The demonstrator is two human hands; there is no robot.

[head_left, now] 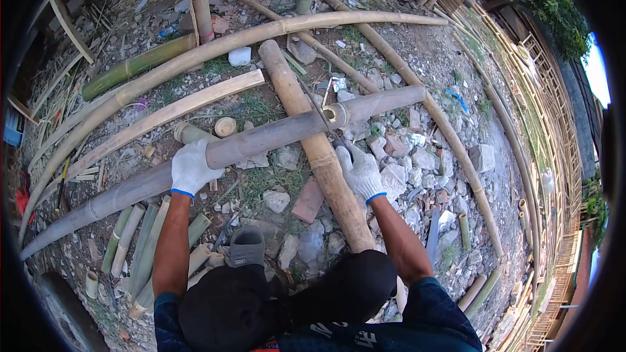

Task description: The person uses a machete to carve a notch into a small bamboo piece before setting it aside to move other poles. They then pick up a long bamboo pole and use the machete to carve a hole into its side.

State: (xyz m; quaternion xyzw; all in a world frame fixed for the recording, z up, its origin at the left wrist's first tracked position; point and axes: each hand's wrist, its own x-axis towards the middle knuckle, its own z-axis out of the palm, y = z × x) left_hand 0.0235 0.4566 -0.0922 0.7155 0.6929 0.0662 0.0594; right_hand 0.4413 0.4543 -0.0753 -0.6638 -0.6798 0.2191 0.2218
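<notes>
A long grey bamboo pole [261, 140] lies slantwise across a thicker tan bamboo log [326, 163]. My left hand [193, 168], in a white glove with a blue cuff, is wrapped round the grey pole left of the log. My right hand [360, 171], gloved the same way, is closed on the dark handle of what looks like a narrow saw. The thin saw blade [319, 109], seen nearly edge-on, crosses the grey pole beside a pale notch [333, 115] cut in its upper side. My fingers hide part of the handle.
A long curved bamboo pole [228, 42] arches across the far side, near a split bamboo strip [189, 102]. Broken stones [398, 176] cover the ground at right. Short bamboo pieces [147, 241] lie at lower left. An upright bamboo post [200, 0] stands beyond.
</notes>
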